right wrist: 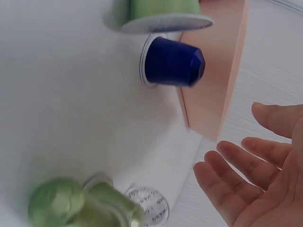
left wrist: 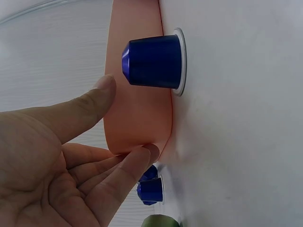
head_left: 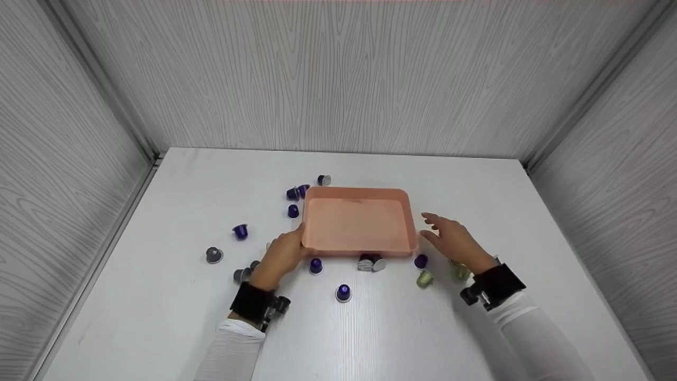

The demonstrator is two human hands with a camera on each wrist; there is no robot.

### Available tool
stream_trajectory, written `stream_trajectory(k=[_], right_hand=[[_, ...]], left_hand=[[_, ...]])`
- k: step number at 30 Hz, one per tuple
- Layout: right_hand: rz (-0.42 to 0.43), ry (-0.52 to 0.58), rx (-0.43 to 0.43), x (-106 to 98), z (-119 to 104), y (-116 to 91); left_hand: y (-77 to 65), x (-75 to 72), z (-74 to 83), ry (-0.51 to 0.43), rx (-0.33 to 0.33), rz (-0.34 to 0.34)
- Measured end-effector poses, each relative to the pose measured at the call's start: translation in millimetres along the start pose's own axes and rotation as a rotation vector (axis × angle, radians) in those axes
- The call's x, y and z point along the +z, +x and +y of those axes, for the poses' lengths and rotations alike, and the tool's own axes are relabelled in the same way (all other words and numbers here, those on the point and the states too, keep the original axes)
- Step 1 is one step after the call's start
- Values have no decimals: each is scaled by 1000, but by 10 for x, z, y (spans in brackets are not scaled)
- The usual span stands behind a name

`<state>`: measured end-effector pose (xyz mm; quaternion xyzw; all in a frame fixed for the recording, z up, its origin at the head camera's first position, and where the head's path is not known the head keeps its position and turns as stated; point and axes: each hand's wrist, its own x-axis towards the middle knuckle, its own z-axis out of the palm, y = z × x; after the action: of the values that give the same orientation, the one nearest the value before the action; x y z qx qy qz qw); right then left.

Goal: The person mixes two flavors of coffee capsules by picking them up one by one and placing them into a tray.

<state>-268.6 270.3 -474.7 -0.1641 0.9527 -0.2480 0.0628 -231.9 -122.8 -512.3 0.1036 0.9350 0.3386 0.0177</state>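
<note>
A shallow salmon-pink tray (head_left: 357,225) sits on the white table with nothing inside it. My left hand (head_left: 285,251) grips its near left corner, the thumb (left wrist: 106,90) on one wall and the fingers bent round the other. Off the tray's right end, my right hand (head_left: 455,243) hovers with spread fingers, touching nothing. Blue coffee capsules (left wrist: 154,62) stand close to the front wall. Another blue capsule (right wrist: 173,61) and a green capsule (head_left: 424,279) lie by the near right corner. Two capsules on their sides (head_left: 372,263) show pale lids.
Left of the tray are a purple capsule (head_left: 240,232), a grey capsule (head_left: 213,255) and darker ones by the left wrist. Several purple capsules (head_left: 293,211) cluster at its far left corner. Green capsules (head_left: 461,272) lie under the right wrist. Grey panels (head_left: 338,79) enclose the table.
</note>
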Motion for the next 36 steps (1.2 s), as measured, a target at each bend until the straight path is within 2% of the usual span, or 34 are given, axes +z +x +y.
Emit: stream_trajectory(k=[5, 13, 17, 22, 29, 36], right_hand=[[18, -58, 5, -102, 51, -65], [10, -81, 8, -187, 188, -170], [-11, -112, 6, -177, 273, -206], [-41, -115, 66, -180, 390, -226], [-101, -64, 163, -193, 535, -255], [-102, -79, 164, -158, 617, -247]], left_hand=[[3, -24, -1, 10, 3, 12], [-1, -40, -20, 24, 16, 21], [-6, -47, -29, 30, -10, 3], [-5, -48, -35, 33, -25, -5], [-18, -17, -29, -8, -1, 3], [-18, -2, 3, 0, -6, -8]])
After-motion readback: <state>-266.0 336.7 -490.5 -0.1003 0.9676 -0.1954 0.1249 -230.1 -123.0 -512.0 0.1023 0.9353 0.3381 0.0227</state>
